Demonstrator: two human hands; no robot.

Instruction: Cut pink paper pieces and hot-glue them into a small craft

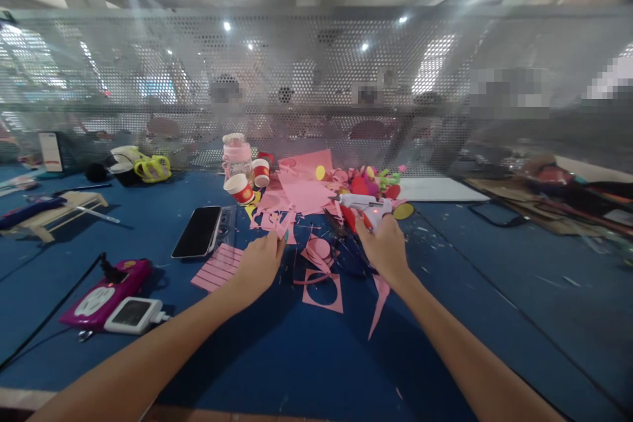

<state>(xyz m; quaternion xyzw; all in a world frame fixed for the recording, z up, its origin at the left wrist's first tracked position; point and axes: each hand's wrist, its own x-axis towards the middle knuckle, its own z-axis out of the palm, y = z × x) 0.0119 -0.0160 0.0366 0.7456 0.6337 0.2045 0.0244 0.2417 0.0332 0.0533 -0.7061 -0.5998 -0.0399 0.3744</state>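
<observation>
My right hand [388, 247] is closed around the handle of a white glue gun [359, 200], whose nozzle points left. A small red light shows on the gun's body. My left hand [260, 260] pinches a small pink paper piece [287, 223] between thumb and fingers, left of the gun. Below and between the hands lie a pink paper square with a round hole [337, 302] and some pink paper discs [319, 249]. Dark-handled scissors [351, 260] lie partly hidden beside my right hand. A pointed pink scrap [379, 303] lies below my right wrist.
Behind are pink paper sheets [306, 188], two paper cups [240, 189] and a pink-lidded bottle [237, 157]. A phone [198, 232], a purple power strip [106, 293] and a small wooden stand [69, 208] are leftward. A perforated metal screen [297, 79] bounds the table's back.
</observation>
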